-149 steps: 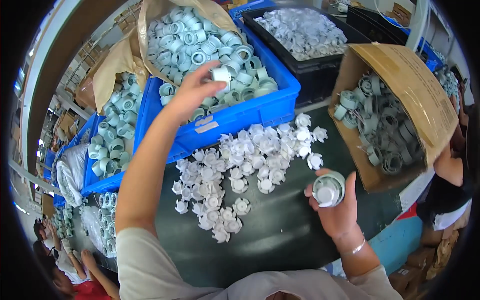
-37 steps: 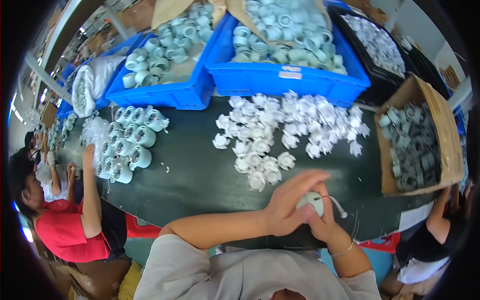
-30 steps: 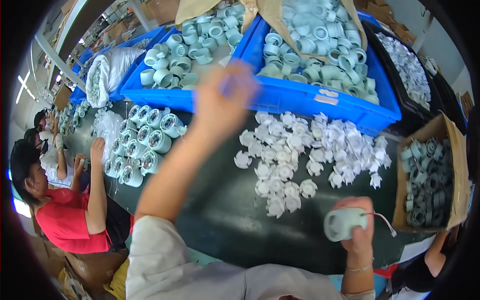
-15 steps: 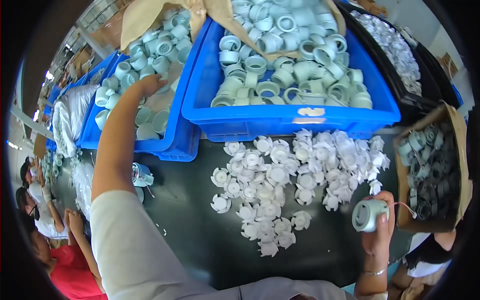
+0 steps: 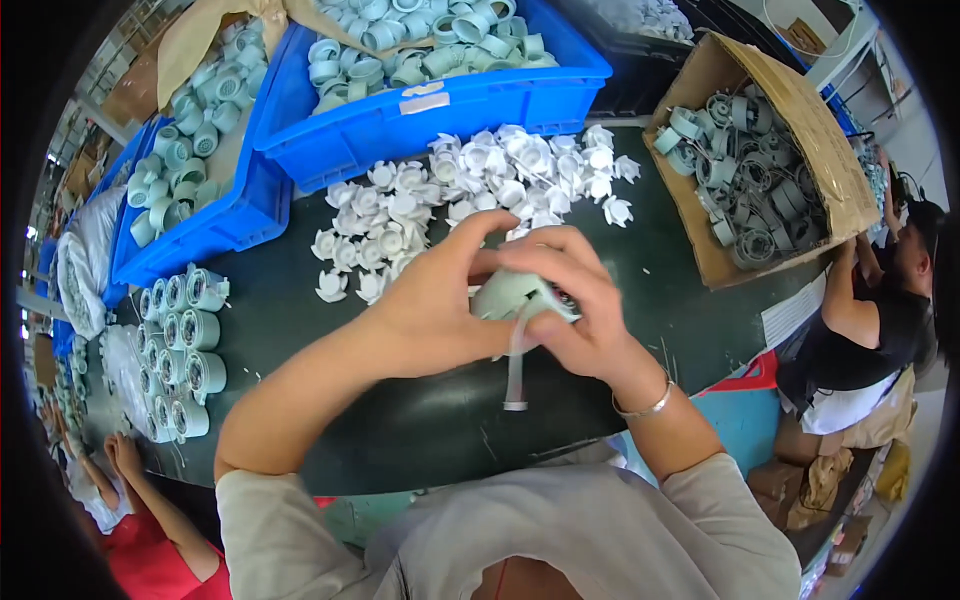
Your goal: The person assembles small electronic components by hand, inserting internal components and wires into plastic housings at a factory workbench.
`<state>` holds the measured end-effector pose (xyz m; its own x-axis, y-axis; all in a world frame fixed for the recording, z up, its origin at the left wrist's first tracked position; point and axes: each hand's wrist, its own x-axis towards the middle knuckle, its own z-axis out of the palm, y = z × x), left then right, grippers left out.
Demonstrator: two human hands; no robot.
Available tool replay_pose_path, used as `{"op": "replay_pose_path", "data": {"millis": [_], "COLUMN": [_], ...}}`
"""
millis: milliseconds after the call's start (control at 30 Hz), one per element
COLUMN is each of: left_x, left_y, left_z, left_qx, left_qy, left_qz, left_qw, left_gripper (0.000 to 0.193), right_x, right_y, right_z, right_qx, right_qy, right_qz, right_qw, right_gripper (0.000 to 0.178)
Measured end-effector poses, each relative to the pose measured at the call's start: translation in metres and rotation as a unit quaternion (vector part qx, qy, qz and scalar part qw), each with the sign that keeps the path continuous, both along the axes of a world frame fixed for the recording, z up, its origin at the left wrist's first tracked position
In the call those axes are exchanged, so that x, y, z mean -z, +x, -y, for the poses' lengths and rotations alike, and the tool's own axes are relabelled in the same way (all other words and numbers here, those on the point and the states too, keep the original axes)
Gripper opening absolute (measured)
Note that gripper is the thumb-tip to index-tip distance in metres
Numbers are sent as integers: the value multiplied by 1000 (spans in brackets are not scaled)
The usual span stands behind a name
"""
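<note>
Above the dark table, my left hand [image 5: 425,305] and my right hand [image 5: 590,310] are together around a pale green round plastic housing [image 5: 505,293]. Fingers of both hands curl over its top and sides, covering much of it. From it a blurred wire [image 5: 515,365] hangs down, with a small connector at its end. Just beyond my hands spreads a pile of white finned fan wheels [image 5: 395,240]. Rows of pale green housings with parts inside [image 5: 190,330] stand on the table to my left.
Two blue bins [image 5: 430,120] of pale green cups and rings stand at the back and far left. A cardboard box [image 5: 850,200] of grey-green ring parts sits at the right. Co-workers are at the far right [image 5: 870,310] and lower left [image 5: 160,540].
My left hand has come back from the left blue bin and now grips the housing with my right hand, which has moved left and inward. The view has shifted, showing more to the right.
</note>
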<state>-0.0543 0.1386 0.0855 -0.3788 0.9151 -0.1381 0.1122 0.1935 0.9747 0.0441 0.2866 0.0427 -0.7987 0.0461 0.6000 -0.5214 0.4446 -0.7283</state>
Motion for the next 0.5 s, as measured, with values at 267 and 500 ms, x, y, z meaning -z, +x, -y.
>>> {"op": "replay_pose_path", "data": {"millis": [267, 500], "left_x": [62, 62], "left_y": [84, 83], "left_z": [-6, -3], "left_qx": [-151, -76], "left_qy": [245, 271], "left_qz": [65, -60], "left_qw": [955, 958], "left_gripper": [77, 78], "right_x": [8, 10], "right_y": [41, 53], "right_z": [14, 25], "right_qx": [46, -29], "right_qy": [-134, -205], "right_qz": [30, 44], "right_qw": [990, 977], "right_gripper": [50, 54]}}
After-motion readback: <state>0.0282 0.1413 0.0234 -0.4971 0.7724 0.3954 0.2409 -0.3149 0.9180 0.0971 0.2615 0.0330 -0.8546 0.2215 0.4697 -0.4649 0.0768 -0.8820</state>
